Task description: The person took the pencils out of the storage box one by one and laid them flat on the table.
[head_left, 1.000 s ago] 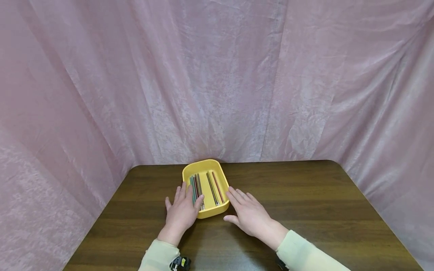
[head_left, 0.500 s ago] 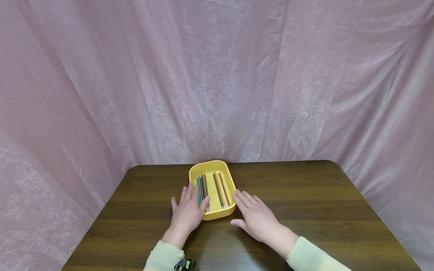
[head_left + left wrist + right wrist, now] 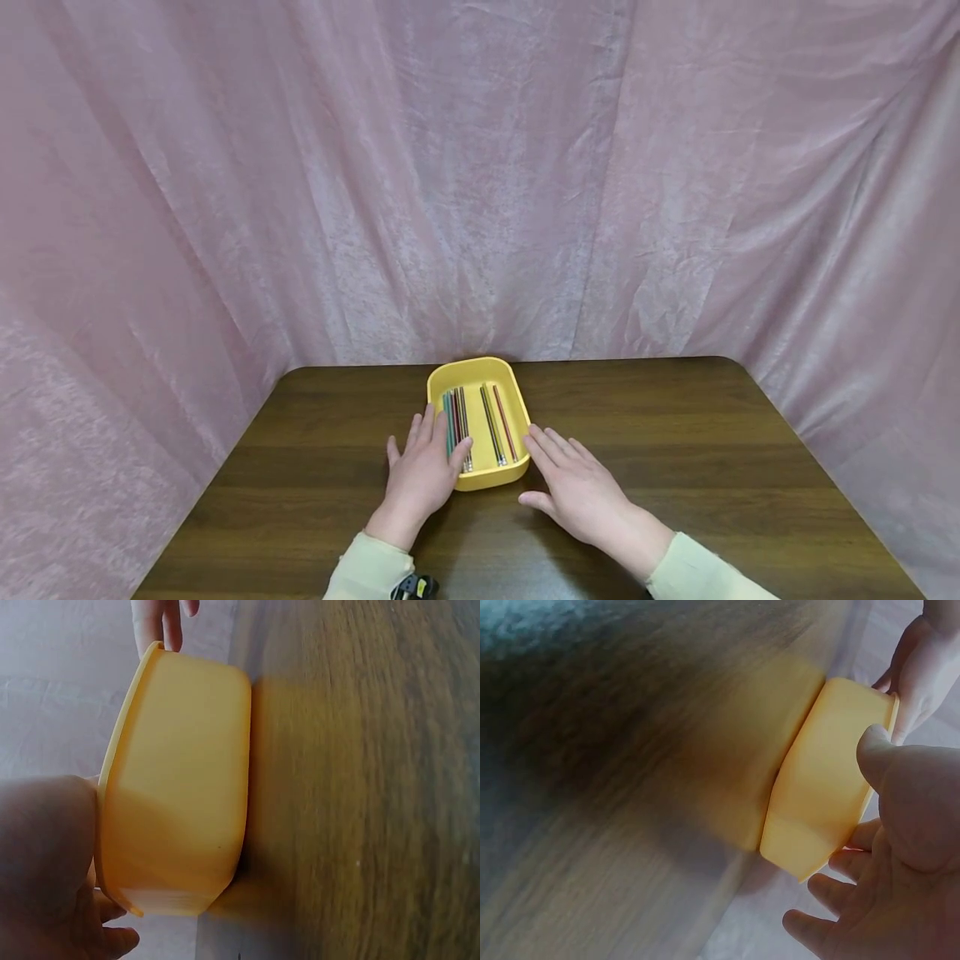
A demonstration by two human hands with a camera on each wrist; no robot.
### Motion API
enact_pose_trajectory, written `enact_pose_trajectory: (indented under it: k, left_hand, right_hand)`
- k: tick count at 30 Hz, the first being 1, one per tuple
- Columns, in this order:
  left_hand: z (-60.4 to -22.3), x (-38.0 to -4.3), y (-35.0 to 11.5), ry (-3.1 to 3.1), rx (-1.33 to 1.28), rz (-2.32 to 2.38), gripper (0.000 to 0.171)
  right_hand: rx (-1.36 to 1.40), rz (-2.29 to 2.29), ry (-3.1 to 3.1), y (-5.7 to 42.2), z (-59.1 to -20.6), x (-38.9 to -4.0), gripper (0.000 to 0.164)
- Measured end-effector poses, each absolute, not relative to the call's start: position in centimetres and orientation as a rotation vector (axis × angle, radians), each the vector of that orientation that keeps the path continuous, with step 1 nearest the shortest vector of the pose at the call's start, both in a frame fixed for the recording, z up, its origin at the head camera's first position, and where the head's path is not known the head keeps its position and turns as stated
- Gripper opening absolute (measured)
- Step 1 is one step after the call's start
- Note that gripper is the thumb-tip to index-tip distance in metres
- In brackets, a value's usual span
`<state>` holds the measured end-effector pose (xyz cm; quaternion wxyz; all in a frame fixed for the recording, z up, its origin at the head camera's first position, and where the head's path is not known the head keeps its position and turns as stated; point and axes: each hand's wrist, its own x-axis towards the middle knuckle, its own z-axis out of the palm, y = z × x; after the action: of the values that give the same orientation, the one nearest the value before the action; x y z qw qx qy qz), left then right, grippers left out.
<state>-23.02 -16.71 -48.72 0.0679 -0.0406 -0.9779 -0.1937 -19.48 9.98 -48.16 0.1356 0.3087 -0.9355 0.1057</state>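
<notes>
A yellow plastic box (image 3: 491,478) with rounded corners stands on the table, slightly turned. Inside lie several pencils in two groups: green and dark ones (image 3: 456,408) at the left, a few more with a red pencil (image 3: 504,417) at the right. My left hand (image 3: 418,479) lies along the box's left side, fingers extended and thumb reaching over the rim; it covers part of the left pencils. Against the right side, the straight fingertips of my right hand (image 3: 581,492) touch the wall, thumb held apart. The right wrist view shows the box's outer wall (image 3: 821,772) down on the tabletop.
The dark wooden table (image 3: 712,467) has rounded far corners. Pink velvet curtain (image 3: 480,208) hangs behind its far edge and at both sides. The box's far end is close to that edge. A black device (image 3: 415,587) is strapped at the left wrist.
The box has slid to the right and slightly nearer, pencils inside it. Both hands have moved along with it, keeping their places at its two sides.
</notes>
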Motion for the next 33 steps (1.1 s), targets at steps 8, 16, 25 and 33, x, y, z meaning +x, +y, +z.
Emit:
enact_pose_trajectory:
  k: [8, 16, 25, 33]
  left_hand:
    - [-48.8, -23.1, -16.2, -2.942, -0.153, -0.59, 0.074]
    - [-48.8, -23.1, -15.5, -2.927, -0.198, -0.619, 0.073]
    - [-48.8, -23.0, -14.6, -2.938, -0.234, -0.653, 0.074]
    - [-48.9, -23.1, -14.0, -2.942, -0.246, -0.638, 0.073]
  right_hand:
    - [0.868, 0.271, -2.711, 10.6, -48.2, -18.9, 0.082]
    - [0.849, 0.26, -2.697, 11.4, -48.2, -18.3, 0.081]
    - [0.837, 0.235, -2.682, 12.4, -48.5, -17.6, 0.082]
    - [0.816, 0.199, -2.673, 12.8, -48.6, -17.1, 0.082]
